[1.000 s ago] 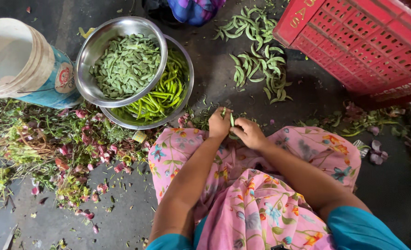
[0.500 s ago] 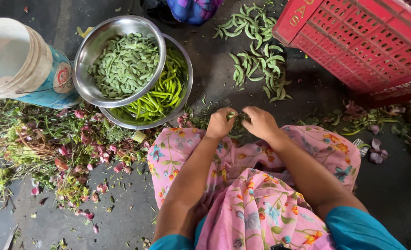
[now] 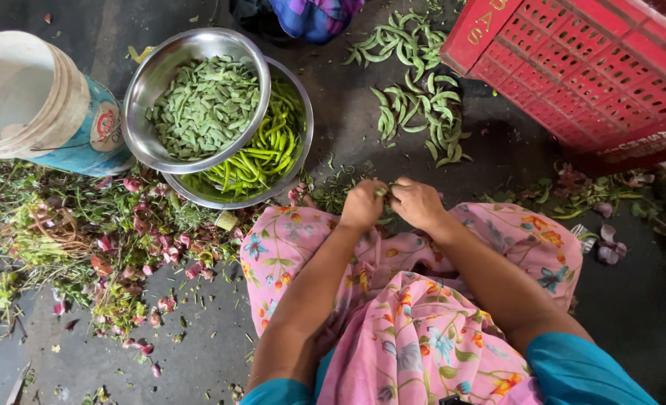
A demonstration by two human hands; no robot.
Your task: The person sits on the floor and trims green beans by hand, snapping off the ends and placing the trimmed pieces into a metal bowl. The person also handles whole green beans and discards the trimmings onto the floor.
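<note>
On a dark, littered floor at frame centre, the left hand (image 3: 363, 204) and right hand (image 3: 418, 203) pinch one small green bean pod (image 3: 382, 193) between closed fingertips; it appears light, thin and snappable, best held by its ends.

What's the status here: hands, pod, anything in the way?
Left hand and right hand together over the lap, fingers pinching a green bean pod. Pod mostly hidden. Stacked steel bowls front-left, apart; nothing blocking.
</note>
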